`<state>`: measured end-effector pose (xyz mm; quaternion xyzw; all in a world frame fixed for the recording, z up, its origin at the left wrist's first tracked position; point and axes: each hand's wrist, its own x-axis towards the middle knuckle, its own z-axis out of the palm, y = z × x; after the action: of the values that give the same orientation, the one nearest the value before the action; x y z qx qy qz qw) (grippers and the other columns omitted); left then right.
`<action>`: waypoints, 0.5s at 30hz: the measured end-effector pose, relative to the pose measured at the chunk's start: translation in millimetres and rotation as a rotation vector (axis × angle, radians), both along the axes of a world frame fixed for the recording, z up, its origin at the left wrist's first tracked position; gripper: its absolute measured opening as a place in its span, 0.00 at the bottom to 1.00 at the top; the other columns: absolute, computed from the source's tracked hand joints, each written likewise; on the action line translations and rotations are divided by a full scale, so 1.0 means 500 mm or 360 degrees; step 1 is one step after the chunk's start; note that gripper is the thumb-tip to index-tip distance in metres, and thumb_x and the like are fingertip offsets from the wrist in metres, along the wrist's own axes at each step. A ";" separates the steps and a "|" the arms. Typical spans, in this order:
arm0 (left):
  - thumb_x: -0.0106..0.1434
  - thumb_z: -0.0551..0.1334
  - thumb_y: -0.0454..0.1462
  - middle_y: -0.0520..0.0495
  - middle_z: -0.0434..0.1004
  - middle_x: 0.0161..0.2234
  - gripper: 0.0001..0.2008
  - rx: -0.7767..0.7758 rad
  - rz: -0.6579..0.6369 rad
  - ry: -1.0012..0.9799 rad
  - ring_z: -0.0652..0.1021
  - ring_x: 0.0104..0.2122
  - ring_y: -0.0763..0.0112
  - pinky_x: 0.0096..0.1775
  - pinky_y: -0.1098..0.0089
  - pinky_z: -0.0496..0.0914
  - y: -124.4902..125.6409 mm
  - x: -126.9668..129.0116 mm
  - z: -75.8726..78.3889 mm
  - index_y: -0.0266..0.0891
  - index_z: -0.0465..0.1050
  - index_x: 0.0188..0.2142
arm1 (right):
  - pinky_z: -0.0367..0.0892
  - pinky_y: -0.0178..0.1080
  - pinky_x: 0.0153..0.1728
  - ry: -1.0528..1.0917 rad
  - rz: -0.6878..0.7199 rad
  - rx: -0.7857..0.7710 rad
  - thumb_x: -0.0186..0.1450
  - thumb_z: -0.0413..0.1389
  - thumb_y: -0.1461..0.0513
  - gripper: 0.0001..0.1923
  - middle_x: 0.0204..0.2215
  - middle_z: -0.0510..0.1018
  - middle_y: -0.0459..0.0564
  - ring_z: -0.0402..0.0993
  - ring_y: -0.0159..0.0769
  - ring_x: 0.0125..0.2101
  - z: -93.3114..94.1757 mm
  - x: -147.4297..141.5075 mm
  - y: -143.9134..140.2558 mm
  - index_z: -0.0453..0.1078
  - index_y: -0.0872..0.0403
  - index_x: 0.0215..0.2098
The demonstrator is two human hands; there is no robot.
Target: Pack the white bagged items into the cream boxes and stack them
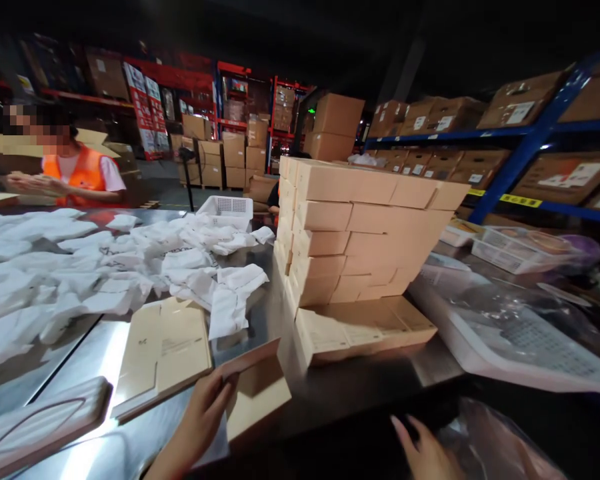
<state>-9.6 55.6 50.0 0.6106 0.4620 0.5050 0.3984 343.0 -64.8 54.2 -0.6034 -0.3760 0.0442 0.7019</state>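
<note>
Left hand (200,413): grip pinching flat carton blank (253,393), long axis running up-right. Right hand (423,450): fingers spread, holding nothing, well apart over tabletop (340,393) edge.

**Materials & finishes – packing table**

- Table (340,393): sheet metal, polished, glossy w/ glare streaks.
- Stacked boxes (355,227): tan cardboard, matt, smooth.
- Flat carton blanks (165,353): pale card, matt, faint print.
- Box flap (253,383) under left hand (200,417): same matt card.
- White bags (105,273): thin, crumpled, soft sheen; paper or film, can't tell.
- Baskets (229,210): white plastic, perforated mesh walls.
- Clear wrap (520,327) over right tray: transparent plastic film, glossy, wrinkled.
- Shelf frames (530,143): painted metal, blue.
- Vest (85,170), co-worker: orange cloth.
</note>
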 end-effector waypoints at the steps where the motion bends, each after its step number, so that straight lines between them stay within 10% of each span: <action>1: 0.55 0.66 0.55 0.44 0.82 0.24 0.19 -0.0012 -0.0016 -0.0002 0.82 0.32 0.51 0.40 0.61 0.77 -0.001 0.002 0.005 0.42 0.80 0.25 | 0.76 0.35 0.22 -0.0066 0.0126 -0.0061 0.57 0.70 0.53 0.18 0.28 0.82 0.47 0.78 0.35 0.22 -0.006 -0.043 0.029 0.78 0.52 0.41; 5: 0.56 0.66 0.52 0.44 0.84 0.28 0.16 -0.0052 -0.0087 -0.0052 0.81 0.33 0.51 0.44 0.59 0.76 0.000 0.007 0.019 0.43 0.83 0.29 | 0.75 0.52 0.52 -0.0259 0.0979 -0.0108 0.64 0.62 0.55 0.37 0.60 0.74 0.58 0.74 0.50 0.58 -0.013 -0.223 0.162 0.56 0.46 0.69; 8: 0.55 0.68 0.52 0.44 0.85 0.30 0.16 -0.0101 -0.0074 -0.0160 0.82 0.35 0.52 0.44 0.60 0.77 0.001 0.015 0.019 0.42 0.84 0.31 | 0.69 0.52 0.57 -0.0266 0.1449 -0.0179 0.66 0.58 0.63 0.37 0.61 0.73 0.59 0.70 0.48 0.61 -0.009 -0.307 0.221 0.53 0.48 0.70; 15: 0.58 0.68 0.52 0.43 0.86 0.36 0.20 -0.0174 0.0106 -0.0488 0.83 0.42 0.52 0.43 0.62 0.77 -0.004 0.040 -0.024 0.40 0.83 0.40 | 0.72 0.50 0.55 -0.0162 0.1579 0.0033 0.73 0.49 0.55 0.25 0.58 0.75 0.57 0.73 0.48 0.58 -0.010 -0.335 0.200 0.57 0.48 0.67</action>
<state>10.4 53.7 37.8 0.4882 0.4425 0.5792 0.4799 175.6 35.0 49.1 -0.3461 -0.6520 0.3394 0.5830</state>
